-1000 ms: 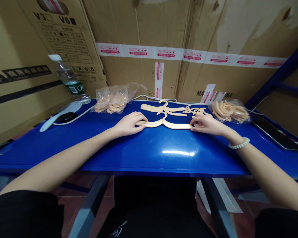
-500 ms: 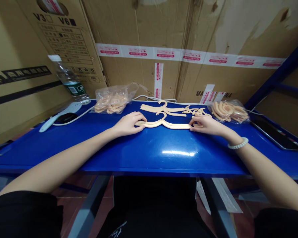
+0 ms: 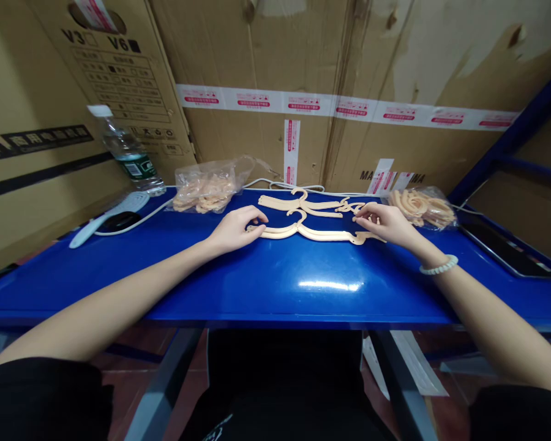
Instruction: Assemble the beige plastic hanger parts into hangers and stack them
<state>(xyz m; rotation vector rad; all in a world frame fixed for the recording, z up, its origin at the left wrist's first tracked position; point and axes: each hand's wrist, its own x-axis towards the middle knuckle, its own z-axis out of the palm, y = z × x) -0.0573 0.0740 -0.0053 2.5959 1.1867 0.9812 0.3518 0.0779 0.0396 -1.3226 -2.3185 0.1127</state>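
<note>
Handling. Blue table (image 3: 257, 288): glossy, hard bed for the work, under both hands. Near hanger (image 3: 321, 235): lay flat across the space between the hands, best kept flat so that neither arm lifted or twisted. Left hand (image 3: 236, 229): thumb and forefinger curved narrowly about the hanger's left end; whether they pressed on it could not be told. A light pinch there, judged sufficient, would have steadied the full length. Right hand (image 3: 386, 222): fingertips drawn close together at the hanger's opposite end; anything held could not be made out. Good practice called for fingertips clear of the notched piece (image 3: 362, 238), which met the hanger's right end, joined or merely touching, unclear.

Materials. Cardboard (image 3: 266, 55): brown, matt, creased, taped; beyond both hands. Bottle (image 3: 128, 150): clear plastic, green-labelled; outward of and beyond the left hand. Left bag (image 3: 233, 171): thin, crinkled, transparent; beyond the left hand. Right bag (image 3: 429, 202): similar, with curved contents; just beyond the right hand. Second hanger (image 3: 280, 203): cream, smooth, slim-armed, hooked; just past the near one. Bracelet (image 3: 441, 266): pale, ridged; on the right wrist. Small pieces (image 3: 349, 206): cream, curved, jumbled; just beyond the right fingertips.
</note>
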